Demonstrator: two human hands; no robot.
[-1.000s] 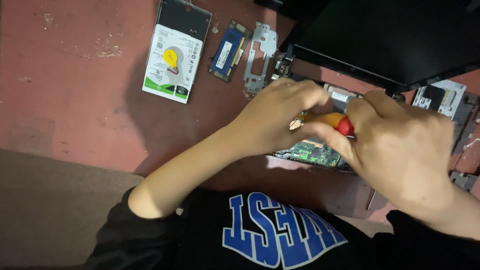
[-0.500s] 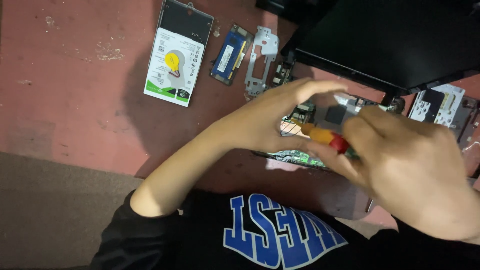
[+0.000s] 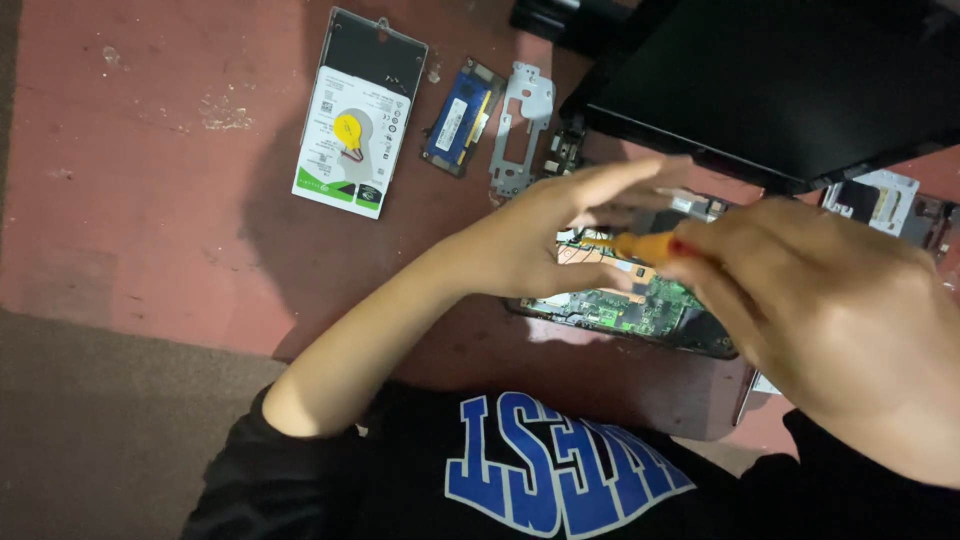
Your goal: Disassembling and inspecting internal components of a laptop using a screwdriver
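Screwdriver (image 3: 648, 246), orange handle, red collar: light, rigid, held by its handle in the curled right hand (image 3: 830, 320), tip over the green circuit board (image 3: 640, 305). Left hand (image 3: 540, 240) open, fingers spread above the fragile board. Hard drive (image 3: 355, 130) toward the floor's far edge.

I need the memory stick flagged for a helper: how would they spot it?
Start at the hard drive, the white-labelled slab on the red floor. Just right of it lies the memory stick, before the bare metal bracket. It alone is a small blue strip with a yellow sticker.
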